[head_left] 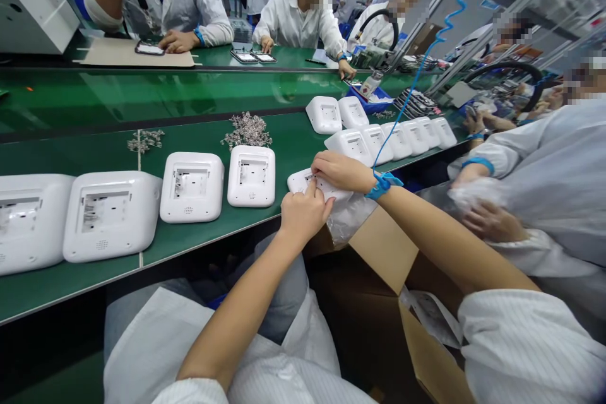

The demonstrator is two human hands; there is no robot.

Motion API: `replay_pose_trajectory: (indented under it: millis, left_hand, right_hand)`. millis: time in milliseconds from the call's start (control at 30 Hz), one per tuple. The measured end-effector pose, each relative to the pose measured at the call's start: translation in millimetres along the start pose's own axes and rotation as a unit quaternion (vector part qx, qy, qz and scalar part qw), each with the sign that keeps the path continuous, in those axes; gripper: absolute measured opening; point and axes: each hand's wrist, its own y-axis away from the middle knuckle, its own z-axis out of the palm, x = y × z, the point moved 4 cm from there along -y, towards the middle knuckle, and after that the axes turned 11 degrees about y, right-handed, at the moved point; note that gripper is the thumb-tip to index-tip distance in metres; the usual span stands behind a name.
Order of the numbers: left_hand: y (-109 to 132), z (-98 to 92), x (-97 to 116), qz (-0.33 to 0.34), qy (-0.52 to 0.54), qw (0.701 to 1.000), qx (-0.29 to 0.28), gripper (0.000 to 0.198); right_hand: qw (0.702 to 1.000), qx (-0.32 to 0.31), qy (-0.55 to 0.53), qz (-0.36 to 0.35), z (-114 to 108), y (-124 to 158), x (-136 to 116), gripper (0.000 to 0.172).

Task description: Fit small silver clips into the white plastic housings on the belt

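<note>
A white plastic housing (299, 180) lies at the near edge of the green bench, partly covered by my hands. My left hand (305, 211) reaches in from the near side, its index fingertip pressing into the recess and its other fingers curled. My right hand (343, 170), with a blue wrist strap (382, 185), comes over the housing's right side. Its fingers are bent together at the recess; any small part between them is hidden. Left of my hands stands another white housing (251, 192) with an open recess. Behind it lies a pile of small metal clips (249, 130).
More white housings stand in a row at left (111, 218) and right (353, 146). A smaller metal clip pile (146, 139) lies left. The strap's coiled blue cord (428, 44) rises upward. An open cardboard box (386, 243) stands below the edge. A co-worker (558, 170) sits close right.
</note>
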Motion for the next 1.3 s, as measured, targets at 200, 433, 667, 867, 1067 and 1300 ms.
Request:
replay_pose_trajectory:
  millis: [200, 433, 667, 867, 1067, 1300]
  left_hand:
    - [1.3, 1.4, -2.2, -0.003, -0.005, 1.000, -0.008, 0.059]
    - [0.3, 0.1, -1.4, 0.001, -0.001, 1.000, -0.007, 0.062]
    - [0.2, -0.7, -0.8, 0.005, -0.008, 1.000, -0.004, 0.060]
    - [-2.2, 0.4, -1.7, 0.014, -0.030, 0.999, 0.003, 0.062]
    - [-9.8, 0.5, -0.4, 0.005, -0.031, 0.999, -0.007, 0.061]
    - [-12.7, 0.0, 1.5, -0.010, -0.034, 0.999, -0.024, 0.063]
  right_hand:
    - [1.000, 0.005, -0.001, 0.030, 5.6, 4.0, 4.0, 0.021]
    - [0.998, 0.002, -0.042, 0.052, 3.9, 5.7, 6.9, 0.021]
    - [0.998, -0.022, -0.026, 0.054, 2.8, 3.9, 6.5, 0.020]
    - [0.997, -0.035, -0.003, 0.068, 6.9, 0.3, 8.5, 0.013]
    - [0.988, 0.042, -0.047, 0.141, 2.8, 15.7, 3.5, 0.012]
    - [0.984, 0.074, -0.056, 0.149, 4.1, 23.2, -1.8, 0.020]
